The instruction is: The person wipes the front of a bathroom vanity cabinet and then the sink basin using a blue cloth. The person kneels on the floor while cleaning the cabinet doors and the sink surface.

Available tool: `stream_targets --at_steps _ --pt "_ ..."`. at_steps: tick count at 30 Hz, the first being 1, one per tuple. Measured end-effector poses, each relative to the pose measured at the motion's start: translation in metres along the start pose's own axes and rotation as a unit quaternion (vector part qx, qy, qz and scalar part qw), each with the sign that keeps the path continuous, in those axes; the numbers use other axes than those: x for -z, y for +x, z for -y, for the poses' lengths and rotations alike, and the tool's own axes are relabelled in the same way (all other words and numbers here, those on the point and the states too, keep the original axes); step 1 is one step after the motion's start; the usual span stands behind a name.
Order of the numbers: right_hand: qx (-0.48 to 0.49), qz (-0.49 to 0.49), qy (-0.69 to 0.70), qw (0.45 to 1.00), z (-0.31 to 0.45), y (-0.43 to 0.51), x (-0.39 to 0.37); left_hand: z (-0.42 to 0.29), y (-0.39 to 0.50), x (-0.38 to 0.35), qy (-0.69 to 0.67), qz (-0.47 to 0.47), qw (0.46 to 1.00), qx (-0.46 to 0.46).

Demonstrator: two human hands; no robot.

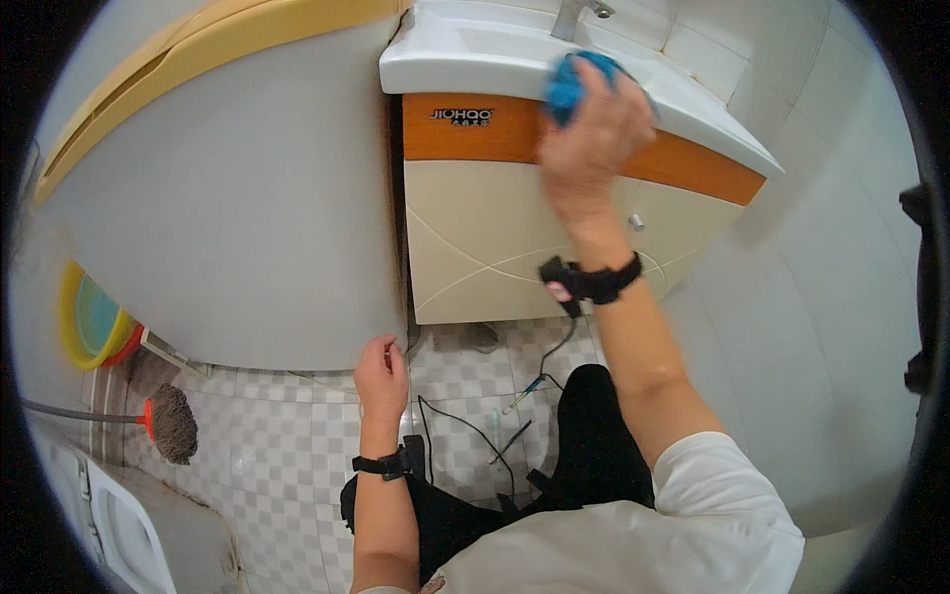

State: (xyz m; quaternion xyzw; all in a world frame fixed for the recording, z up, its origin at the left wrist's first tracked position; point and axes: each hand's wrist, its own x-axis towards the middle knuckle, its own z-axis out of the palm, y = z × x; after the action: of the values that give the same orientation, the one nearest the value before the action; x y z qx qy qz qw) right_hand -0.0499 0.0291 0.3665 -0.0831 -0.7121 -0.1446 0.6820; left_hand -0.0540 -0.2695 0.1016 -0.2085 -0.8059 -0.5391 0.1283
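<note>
My right hand grips a blue cloth, blurred, against the front rim of a white washbasin. Beneath that rim runs an orange band bearing writing, above the cream doors of the vanity cabinet. Lower down, my left hand hangs with its fingers loosely curled and nothing visible in them. It is near the bottom corner of a large white appliance with a yellow top edge. Black straps circle both wrists.
A metal faucet stands on the basin. Black cable and several thin sticks lie on the checkered tile floor by my legs. To the left are a mop head, a yellow basin and a white toilet seat.
</note>
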Motion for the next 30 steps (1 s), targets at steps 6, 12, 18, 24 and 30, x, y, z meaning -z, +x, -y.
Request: stream_targets --at_steps 6,12,18,24,30 --pt "0.159 0.037 0.114 0.980 0.161 0.015 -0.020 -0.003 -0.003 -0.009 -0.006 0.003 1.000 -0.013" --pt "0.146 0.039 0.263 0.953 0.055 0.018 0.038 0.001 0.000 -0.006 0.008 0.027 1.000 0.013" --pt "-0.079 -0.095 0.162 0.979 -0.063 -0.001 0.037 0.005 0.001 -0.003 0.038 0.017 0.999 -0.019" --pt "0.136 -0.018 0.133 0.982 0.081 -0.019 0.001 0.007 0.001 -0.006 0.015 0.007 1.000 -0.012" --pt "0.233 0.046 0.231 0.944 0.064 -0.014 0.000 -0.043 0.032 0.019 0.024 -0.025 0.997 -0.070"
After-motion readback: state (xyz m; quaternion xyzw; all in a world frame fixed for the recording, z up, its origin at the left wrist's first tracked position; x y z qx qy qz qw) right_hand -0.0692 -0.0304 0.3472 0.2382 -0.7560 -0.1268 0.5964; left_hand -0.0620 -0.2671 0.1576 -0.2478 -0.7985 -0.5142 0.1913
